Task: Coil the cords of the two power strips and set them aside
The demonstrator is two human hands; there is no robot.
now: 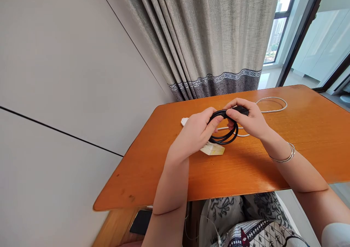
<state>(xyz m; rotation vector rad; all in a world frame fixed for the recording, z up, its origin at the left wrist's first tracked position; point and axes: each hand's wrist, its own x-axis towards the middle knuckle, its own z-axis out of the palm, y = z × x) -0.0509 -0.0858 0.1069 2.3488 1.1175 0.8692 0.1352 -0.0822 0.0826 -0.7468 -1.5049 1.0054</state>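
Observation:
A black cable point(223, 140), wound into a loose coil, is held up between my two hands above the table. My left hand point(193, 132) is closed round the left side of the coil, thumb on top. At the upper right of the coil, my right hand point(247, 116) grips the cable along with a thick black end piece point(240, 110); the fingers partly cover it, so its exact kind is unclear. Behind and below my left hand lies a white power strip point(213, 149), mostly hidden by the hand and coil.
A white cord point(273, 111) loops across the orange wooden table point(153, 159) to the right and behind the coil. A grey curtain point(218, 32) hangs at the far edge, and a pale wall point(68, 75) stands at left. A dark flat object point(140, 221) lies below the table.

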